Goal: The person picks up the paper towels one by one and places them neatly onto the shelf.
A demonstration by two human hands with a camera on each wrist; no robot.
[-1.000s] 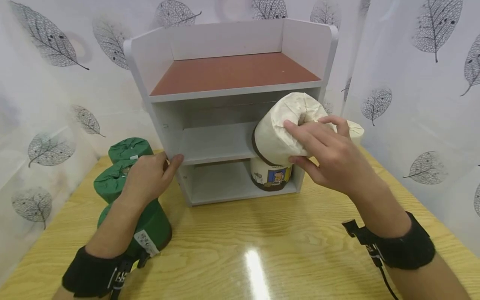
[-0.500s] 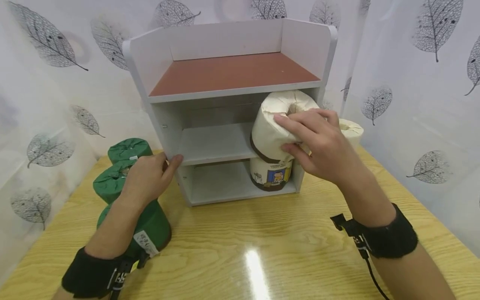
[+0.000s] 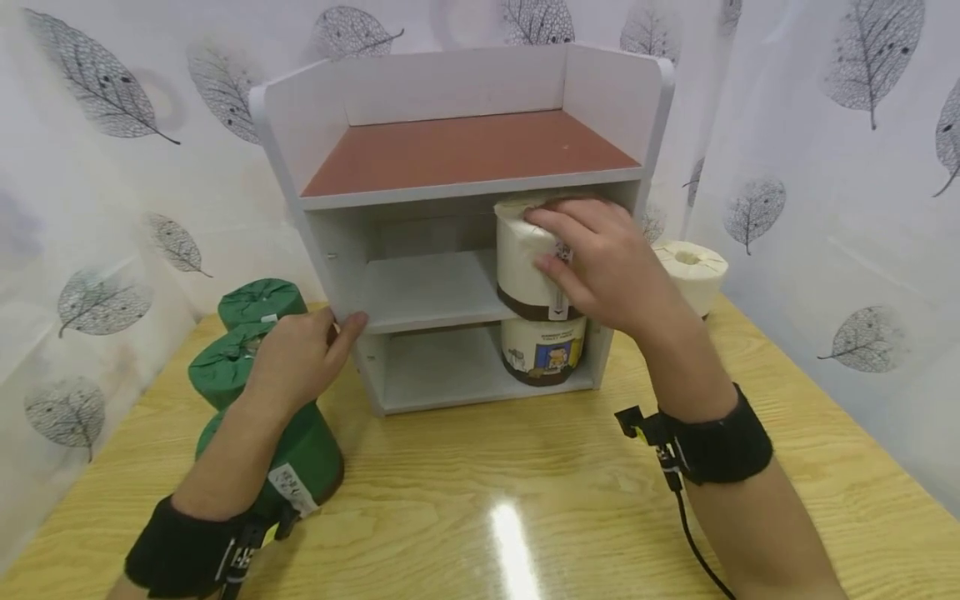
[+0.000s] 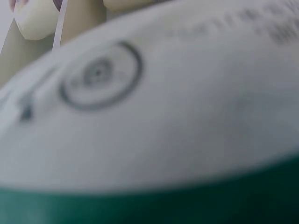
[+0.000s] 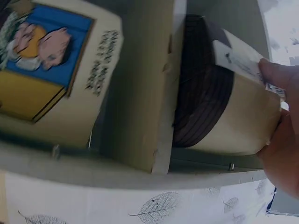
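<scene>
My right hand (image 3: 561, 247) grips a cream paper roll (image 3: 519, 260) with a dark brown band at its base. The roll stands upright at the right end of the middle shelf of a white shelf unit (image 3: 465, 179). In the right wrist view my fingers (image 5: 279, 78) press the cream paper roll (image 5: 233, 116) just above the shelf board (image 5: 145, 93). Below it, on the bottom shelf, stands a roll with a cartoon label (image 3: 543, 350), the cartoon roll (image 5: 51, 70) close in the wrist view. My left hand (image 3: 303, 357) holds the unit's left side panel, thumb on its front edge.
Three green wrapped rolls (image 3: 258, 302) stand on the wooden table (image 3: 525, 500) to the left of the unit, under my left forearm. The left wrist view shows only a blurred white label (image 4: 149, 116) over green wrap. Another cream roll (image 3: 690, 268) stands right of the unit. Leaf-patterned curtains surround the table.
My right hand has carried the cream roll from a tilted position in front of the unit into the middle shelf and stood it upright. The left hand has stayed put.
</scene>
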